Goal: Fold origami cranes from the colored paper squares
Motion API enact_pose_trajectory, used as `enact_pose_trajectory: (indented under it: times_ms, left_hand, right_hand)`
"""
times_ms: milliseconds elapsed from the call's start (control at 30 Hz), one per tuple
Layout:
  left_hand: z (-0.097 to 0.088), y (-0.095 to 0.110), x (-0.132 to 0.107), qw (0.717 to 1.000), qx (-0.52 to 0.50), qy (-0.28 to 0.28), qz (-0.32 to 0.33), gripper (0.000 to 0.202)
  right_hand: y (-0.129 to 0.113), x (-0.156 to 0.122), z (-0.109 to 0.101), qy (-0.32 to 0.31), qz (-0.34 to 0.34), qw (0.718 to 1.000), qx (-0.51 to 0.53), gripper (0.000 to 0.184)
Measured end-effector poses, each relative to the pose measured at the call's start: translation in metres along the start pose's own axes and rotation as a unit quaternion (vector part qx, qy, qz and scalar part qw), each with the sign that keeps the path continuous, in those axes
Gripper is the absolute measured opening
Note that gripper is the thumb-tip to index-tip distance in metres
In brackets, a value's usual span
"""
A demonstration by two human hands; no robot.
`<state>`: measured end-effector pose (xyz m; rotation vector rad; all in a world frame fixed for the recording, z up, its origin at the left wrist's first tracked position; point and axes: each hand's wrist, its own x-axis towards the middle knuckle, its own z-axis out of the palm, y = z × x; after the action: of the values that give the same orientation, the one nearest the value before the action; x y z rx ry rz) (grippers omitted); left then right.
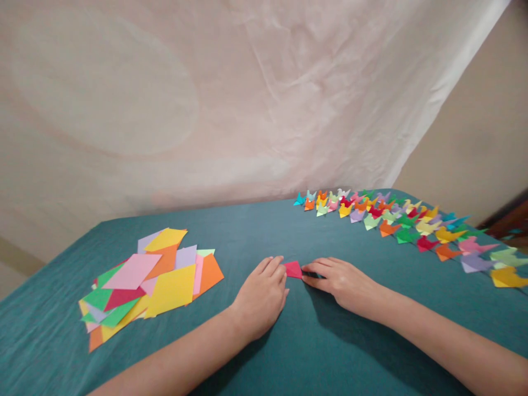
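A small folded red paper [293, 269] lies on the teal tablecloth [256, 231] between my two hands. My left hand [260, 297] rests flat on the cloth, fingers stretched out, fingertips touching the paper's left edge. My right hand [339, 281] lies low on the cloth at the paper's right side, its fingers pressed together on the paper's corner. Most of the paper shows; its right tip is hidden under my right fingers.
A loose pile of coloured paper squares [148, 280] lies at the left of the table. Several folded paper birds [406, 223] stand in rows along the right and far side. A pale cloth backdrop [206, 99] hangs behind the table.
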<state>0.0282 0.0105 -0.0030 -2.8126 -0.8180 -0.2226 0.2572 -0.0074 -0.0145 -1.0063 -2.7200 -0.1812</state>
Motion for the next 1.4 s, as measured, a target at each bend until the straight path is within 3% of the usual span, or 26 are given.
enact_pose_trajectory:
  times_ms: [133,467,767,933,1067,1267,1400]
  left_hand:
    - [0.004,-0.004,0.0,0.999,-0.031,0.001,0.037,0.028]
    - [-0.007,-0.007,0.003,0.995,-0.095,-0.017,0.002,0.031]
    - [0.001,-0.012,0.0,0.995,-0.099,0.01,0.024,0.033]
    - [0.004,-0.017,-0.001,0.993,-0.112,0.022,0.038,0.033]
    - [0.006,-0.018,-0.001,0.992,-0.117,0.029,0.038,0.033]
    - [0.006,-0.02,-0.002,0.99,-0.129,0.045,0.016,0.031]
    - [0.005,-0.019,-0.002,0.991,-0.132,0.038,0.005,0.032]
  right_hand:
    - [0.001,-0.001,0.003,-0.007,0.008,1.0,0.003,0.03]
    - [-0.001,-0.002,0.003,-0.001,0.018,1.0,0.011,0.032]
    - [-0.001,-0.002,0.004,0.028,0.049,0.995,0.086,0.035]
    - [0.006,0.007,0.001,0.044,0.105,0.974,0.196,0.047]
    - [0.013,0.027,0.007,0.061,0.146,0.951,0.267,0.039]
    - [0.021,0.054,0.015,0.015,0.198,0.929,0.313,0.028]
    - [0.024,0.057,0.016,-0.033,0.244,0.898,0.365,0.021]
